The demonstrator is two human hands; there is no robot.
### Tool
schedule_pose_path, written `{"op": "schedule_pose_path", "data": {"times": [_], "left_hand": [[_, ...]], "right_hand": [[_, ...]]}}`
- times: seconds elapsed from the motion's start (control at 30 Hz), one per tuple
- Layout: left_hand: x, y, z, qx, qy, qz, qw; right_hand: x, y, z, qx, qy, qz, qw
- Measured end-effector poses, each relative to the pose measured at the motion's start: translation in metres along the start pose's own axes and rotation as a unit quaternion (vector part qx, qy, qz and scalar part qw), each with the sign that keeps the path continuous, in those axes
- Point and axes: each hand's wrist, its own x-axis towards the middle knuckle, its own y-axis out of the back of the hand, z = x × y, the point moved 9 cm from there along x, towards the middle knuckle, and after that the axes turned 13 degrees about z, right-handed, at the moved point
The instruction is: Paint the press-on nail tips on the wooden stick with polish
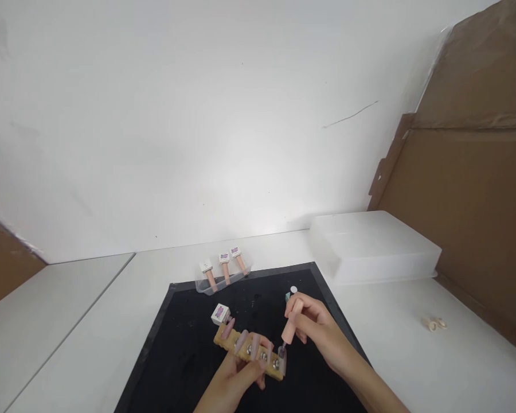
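Observation:
My left hand (239, 376) is closed around a yellowish bar (245, 351) that holds several long false nails, most of them coated mauve-pink. Silver round mounts show along the bar. In my right hand (316, 327) is a nail polish brush (290, 327), gripped by its peach-coloured cap handle. Its bristles are at the false nail (282, 360) on the bar's right end, which looks paler and clearer than the others. An uncapped polish bottle (221, 314) with a white label lies just past the bar's left end.
A clear tray (203, 287) with three peach-capped polish bottles (226, 269) stands at the back of the black mat (163, 344). Small white and green items (293, 290) sit behind my right hand. To the right are a white plastic box (374, 246) and small beige pieces (433, 324).

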Motion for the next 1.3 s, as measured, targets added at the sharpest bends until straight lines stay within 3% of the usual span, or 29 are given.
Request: {"op": "schedule_pose_path", "data": {"times": [0.27,0.53,0.73,1.07,1.3], "left_hand": [[-0.013,0.006,0.007,0.009,0.023,0.057,0.998],[-0.013,0.005,0.006,0.029,0.031,0.047,0.998],[-0.013,-0.002,0.011,0.029,0.026,0.032,0.999],[-0.009,-0.004,0.005,0.023,0.002,0.005,1.000],[-0.013,0.000,0.004,0.061,0.028,0.009,0.998]], "right_hand": [[0.003,0.010,-0.004,0.027,0.006,0.060,0.998],[-0.004,0.003,-0.003,0.054,0.000,-0.006,0.998],[-0.007,-0.007,-0.003,0.017,-0.015,-0.052,0.998],[-0.001,0.003,0.000,-0.013,-0.023,0.004,1.000],[0.003,0.011,-0.004,0.013,-0.016,0.056,0.998]]}}
